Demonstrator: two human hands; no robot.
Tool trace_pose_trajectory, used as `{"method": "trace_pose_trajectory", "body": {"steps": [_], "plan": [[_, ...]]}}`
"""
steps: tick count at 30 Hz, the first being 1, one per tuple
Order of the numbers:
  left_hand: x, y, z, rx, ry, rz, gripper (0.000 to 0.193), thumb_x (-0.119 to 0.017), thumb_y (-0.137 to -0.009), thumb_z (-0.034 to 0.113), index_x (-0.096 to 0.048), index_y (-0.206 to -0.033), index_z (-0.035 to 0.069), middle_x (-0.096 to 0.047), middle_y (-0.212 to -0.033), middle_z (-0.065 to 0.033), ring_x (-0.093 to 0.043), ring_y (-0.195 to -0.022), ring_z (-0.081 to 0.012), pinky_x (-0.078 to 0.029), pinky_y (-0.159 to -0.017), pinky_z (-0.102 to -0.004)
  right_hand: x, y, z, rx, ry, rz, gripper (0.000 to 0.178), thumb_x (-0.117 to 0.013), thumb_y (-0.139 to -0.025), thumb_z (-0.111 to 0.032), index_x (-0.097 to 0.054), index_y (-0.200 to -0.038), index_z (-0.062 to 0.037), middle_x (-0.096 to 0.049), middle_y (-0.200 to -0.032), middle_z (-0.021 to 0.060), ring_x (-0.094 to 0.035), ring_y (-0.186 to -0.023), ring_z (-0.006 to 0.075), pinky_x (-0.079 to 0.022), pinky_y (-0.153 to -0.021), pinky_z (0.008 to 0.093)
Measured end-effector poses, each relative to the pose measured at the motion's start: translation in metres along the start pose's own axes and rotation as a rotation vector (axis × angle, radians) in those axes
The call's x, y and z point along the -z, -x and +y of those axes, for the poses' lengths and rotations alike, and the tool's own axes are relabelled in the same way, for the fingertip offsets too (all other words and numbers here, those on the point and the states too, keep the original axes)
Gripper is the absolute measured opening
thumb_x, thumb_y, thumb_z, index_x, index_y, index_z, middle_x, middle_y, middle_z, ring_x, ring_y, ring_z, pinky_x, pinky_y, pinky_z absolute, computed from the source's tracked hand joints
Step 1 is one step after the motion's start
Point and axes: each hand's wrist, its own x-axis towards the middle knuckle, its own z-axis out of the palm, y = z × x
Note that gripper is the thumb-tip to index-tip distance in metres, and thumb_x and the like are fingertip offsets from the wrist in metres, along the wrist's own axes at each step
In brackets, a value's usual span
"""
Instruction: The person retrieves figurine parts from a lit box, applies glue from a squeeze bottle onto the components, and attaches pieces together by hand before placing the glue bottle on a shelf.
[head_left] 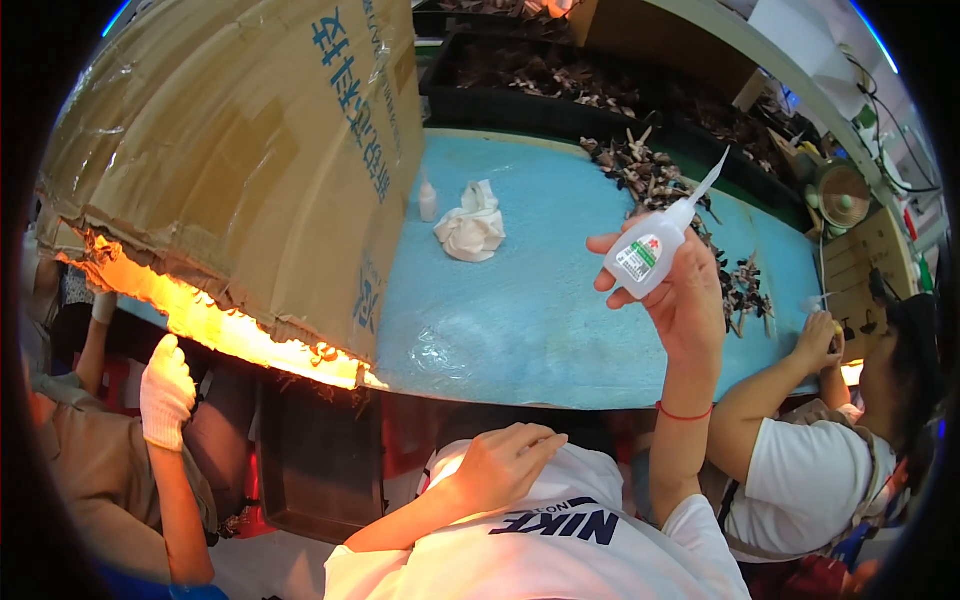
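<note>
My right hand (695,300) is raised over the blue tabletop (500,310), closed around a small squeeze bottle (650,250). The bottle is translucent white, with a long thin nozzle tilted up to the right and a white and green label facing me. A red cord circles that wrist. My left hand (508,465) lies flat against my white shirt, fingers stretched out, holding nothing. On the table, left of the raised bottle, sit a crumpled white cloth or tissue (472,225) and a second small bottle (428,202), standing upright.
A large cardboard box (250,160) with a torn, brightly lit lower edge stands at left. Small dark-and-pale pieces (640,165) lie heaped at right, before black trays (540,115). People work on both sides; one wears a white glove (167,395). A small fan (843,193) stands far right.
</note>
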Motion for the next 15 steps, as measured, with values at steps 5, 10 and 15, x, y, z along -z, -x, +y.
{"method": "trace_pose_trajectory", "body": {"steps": [5, 10, 15], "plan": [[-0.002, 0.004, -0.001, -0.019, -0.057, -0.045, 0.028, -0.061, -0.066, -0.002, -0.061, -0.095, 0.002, -0.059, -0.084, -0.0094, -0.06, -0.069, -0.0222, -0.049, -0.056, -0.0296, -0.002, -0.009, -0.02, 0.093, 0.039, -0.038, 0.041, -0.047, -0.089, -0.032, -0.049, -0.109, 0.003, -0.059, -0.101, 0.0247, -0.064, -0.081, 0.0246, -0.054, -0.063, 0.0312], [-0.004, 0.006, -0.008, -0.075, -0.139, -0.036, 0.027, -0.058, -0.067, 0.0, -0.06, -0.094, -0.001, -0.058, -0.085, -0.0105, -0.058, -0.067, -0.0216, -0.048, -0.054, -0.0293, -0.001, -0.018, -0.041, 0.127, 0.128, -0.077, 0.038, -0.048, -0.086, -0.03, -0.054, -0.104, 0.0032, -0.061, -0.096, 0.0229, -0.064, -0.08, 0.0225, -0.053, -0.066, 0.0287], [-0.004, 0.009, -0.01, -0.07, -0.189, -0.075, 0.029, -0.056, -0.066, 0.001, -0.06, -0.094, -0.002, -0.057, -0.086, -0.0098, -0.057, -0.067, -0.021, -0.048, -0.055, -0.0294, 0.0, -0.024, -0.061, 0.027, 0.295, -0.149, 0.038, -0.047, -0.085, -0.03, -0.057, -0.097, 0.0049, -0.064, -0.083, 0.0182, -0.065, -0.074, 0.0213, -0.052, -0.063, 0.0279]]}}
